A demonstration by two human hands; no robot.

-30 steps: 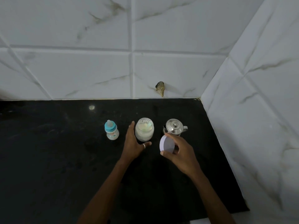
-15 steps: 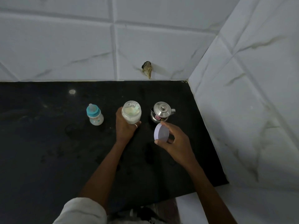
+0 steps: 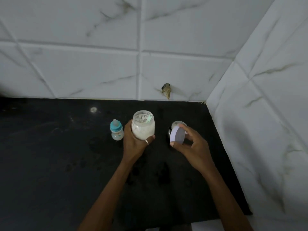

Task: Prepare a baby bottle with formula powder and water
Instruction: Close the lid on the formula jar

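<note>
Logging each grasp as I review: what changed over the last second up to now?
The left hand closed around the open powder jar and lifted it off the counter; a second ago it only rested beside the jar. The right hand still holds the lid. The baby bottle stayed put.

Black countertop (image 3: 50,164) set in a corner of white marble-pattern wall tiles (image 3: 83,72). Landmark: open formula jar (image 3: 143,127), clear, white powder inside, pale green scoop (image 3: 149,117) leaning at its rim. Left hand (image 3: 135,142) wraps the jar from the near left side, ring on one finger; whether the jar rests on the counter cannot be told. Baby bottle (image 3: 117,130), teal collar and teat, stands upright just left of the jar, apart from it. Right of the jar, right hand (image 3: 191,144) pinches a round white lid (image 3: 177,135), tilted on edge. A metal pot (image 3: 175,125) sits behind the lid, mostly hidden. Brownish chip (image 3: 166,90) in the tile, up right of the jar.
</note>
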